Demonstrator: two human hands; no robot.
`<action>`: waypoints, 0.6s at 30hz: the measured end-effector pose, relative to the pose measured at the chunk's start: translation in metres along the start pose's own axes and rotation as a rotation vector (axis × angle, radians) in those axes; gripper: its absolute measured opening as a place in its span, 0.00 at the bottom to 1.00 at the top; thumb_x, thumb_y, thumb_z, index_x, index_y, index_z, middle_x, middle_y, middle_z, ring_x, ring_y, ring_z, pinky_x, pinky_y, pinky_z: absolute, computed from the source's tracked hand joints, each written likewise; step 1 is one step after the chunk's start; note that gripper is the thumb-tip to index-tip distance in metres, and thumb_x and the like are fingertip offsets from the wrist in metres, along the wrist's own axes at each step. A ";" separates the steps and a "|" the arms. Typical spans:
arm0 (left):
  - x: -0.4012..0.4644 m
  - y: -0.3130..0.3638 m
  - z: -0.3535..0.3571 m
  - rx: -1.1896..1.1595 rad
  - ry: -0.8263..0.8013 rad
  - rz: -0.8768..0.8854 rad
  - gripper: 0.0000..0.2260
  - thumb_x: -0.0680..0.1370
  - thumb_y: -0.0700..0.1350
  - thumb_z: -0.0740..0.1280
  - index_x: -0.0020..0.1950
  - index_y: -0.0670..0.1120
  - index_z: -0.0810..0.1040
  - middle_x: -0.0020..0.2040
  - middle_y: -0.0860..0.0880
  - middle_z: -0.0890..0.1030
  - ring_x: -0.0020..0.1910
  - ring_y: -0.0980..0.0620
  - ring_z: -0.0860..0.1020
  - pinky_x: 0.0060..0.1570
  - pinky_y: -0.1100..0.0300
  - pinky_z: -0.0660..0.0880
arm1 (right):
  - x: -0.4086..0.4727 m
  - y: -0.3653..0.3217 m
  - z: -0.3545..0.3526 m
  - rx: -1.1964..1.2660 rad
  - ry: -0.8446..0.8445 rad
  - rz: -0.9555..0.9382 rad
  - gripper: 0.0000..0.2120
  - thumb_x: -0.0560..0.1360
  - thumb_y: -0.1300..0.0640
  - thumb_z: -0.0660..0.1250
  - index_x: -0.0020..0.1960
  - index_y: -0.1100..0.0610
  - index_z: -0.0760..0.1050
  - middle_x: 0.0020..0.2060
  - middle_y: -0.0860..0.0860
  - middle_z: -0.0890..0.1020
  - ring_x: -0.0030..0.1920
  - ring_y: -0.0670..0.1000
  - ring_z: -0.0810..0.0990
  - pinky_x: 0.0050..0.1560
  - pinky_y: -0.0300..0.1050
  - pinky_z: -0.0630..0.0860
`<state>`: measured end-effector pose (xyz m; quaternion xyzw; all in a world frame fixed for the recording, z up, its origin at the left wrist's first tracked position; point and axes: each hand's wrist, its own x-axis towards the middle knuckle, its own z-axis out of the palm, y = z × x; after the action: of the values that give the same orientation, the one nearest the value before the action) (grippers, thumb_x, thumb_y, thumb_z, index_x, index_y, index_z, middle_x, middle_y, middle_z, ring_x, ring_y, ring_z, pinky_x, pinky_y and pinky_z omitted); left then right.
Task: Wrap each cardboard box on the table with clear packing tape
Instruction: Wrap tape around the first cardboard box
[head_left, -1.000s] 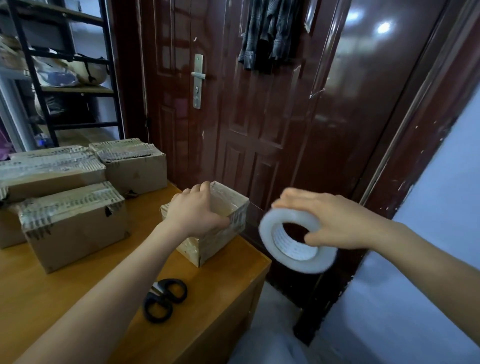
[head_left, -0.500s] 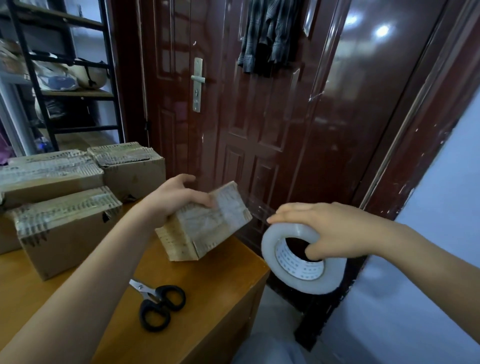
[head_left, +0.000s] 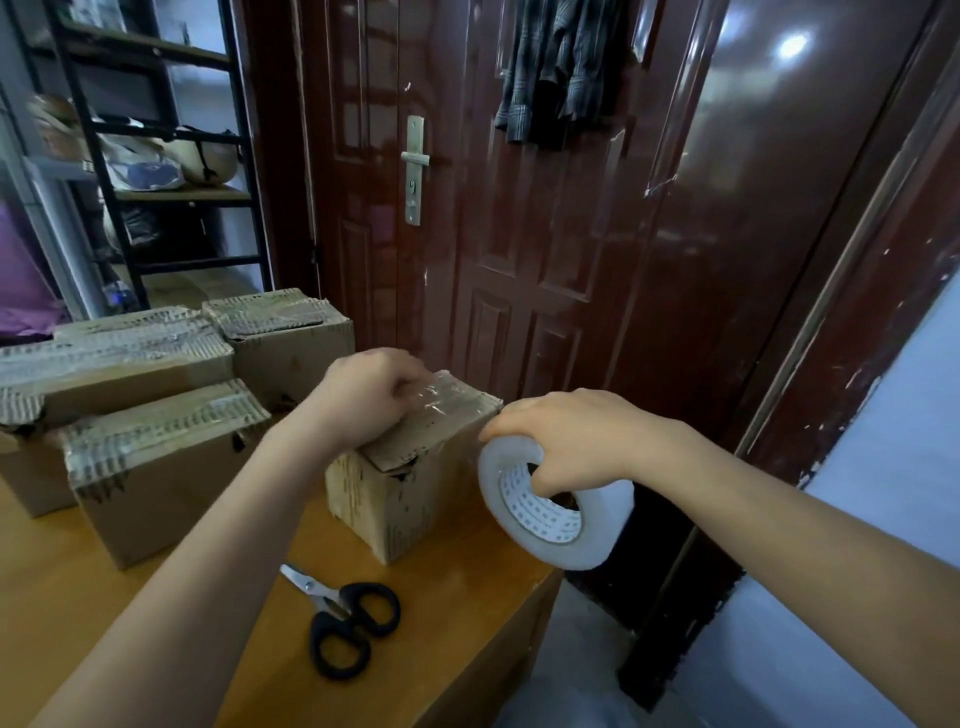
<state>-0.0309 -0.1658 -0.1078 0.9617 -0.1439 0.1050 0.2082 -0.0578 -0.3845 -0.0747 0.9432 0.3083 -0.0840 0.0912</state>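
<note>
A small cardboard box (head_left: 410, 493) stands near the right end of the wooden table (head_left: 457, 613), with clear tape glinting across its top. My left hand (head_left: 371, 397) rests curled on the box's top far edge and holds it. My right hand (head_left: 566, 439) grips a roll of clear packing tape (head_left: 558, 512) just right of the box, fingers hooked through the core. A short run of tape seems to lead from the roll to the box top. Three larger boxes (head_left: 156, 467) with taped tops sit at the left.
Black-handled scissors (head_left: 345, 623) lie on the table in front of the small box. A dark red door (head_left: 519, 234) stands close behind the table, and a black shelf rack (head_left: 156, 156) fills the back left. The table's right edge drops off beside the roll.
The small box has been turned over and set down upright on the table. My left hand shifted onto its top. The tape roll moved in close against the box's right side.
</note>
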 end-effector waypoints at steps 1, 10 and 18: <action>-0.001 0.006 0.003 0.083 -0.007 0.036 0.15 0.80 0.40 0.62 0.64 0.50 0.79 0.64 0.51 0.78 0.65 0.48 0.74 0.65 0.54 0.70 | 0.001 -0.001 0.001 -0.005 0.002 0.004 0.31 0.71 0.56 0.65 0.71 0.40 0.63 0.67 0.41 0.70 0.53 0.48 0.77 0.38 0.45 0.76; -0.013 0.043 0.010 0.401 -0.303 -0.078 0.43 0.69 0.69 0.67 0.76 0.45 0.59 0.77 0.48 0.61 0.66 0.43 0.72 0.57 0.51 0.74 | -0.009 -0.001 0.022 0.143 0.178 0.069 0.36 0.73 0.60 0.63 0.76 0.41 0.55 0.68 0.42 0.64 0.55 0.50 0.72 0.32 0.40 0.69; -0.014 0.047 -0.006 0.217 -0.250 -0.155 0.34 0.70 0.60 0.72 0.72 0.52 0.67 0.62 0.47 0.75 0.60 0.44 0.74 0.53 0.55 0.72 | -0.035 -0.001 0.014 0.348 0.362 0.077 0.18 0.68 0.61 0.69 0.54 0.56 0.66 0.51 0.48 0.67 0.40 0.53 0.73 0.37 0.51 0.72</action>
<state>-0.0598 -0.2012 -0.0883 0.9923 -0.0816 -0.0168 0.0911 -0.0875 -0.4066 -0.0812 0.9554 0.2645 0.0382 -0.1260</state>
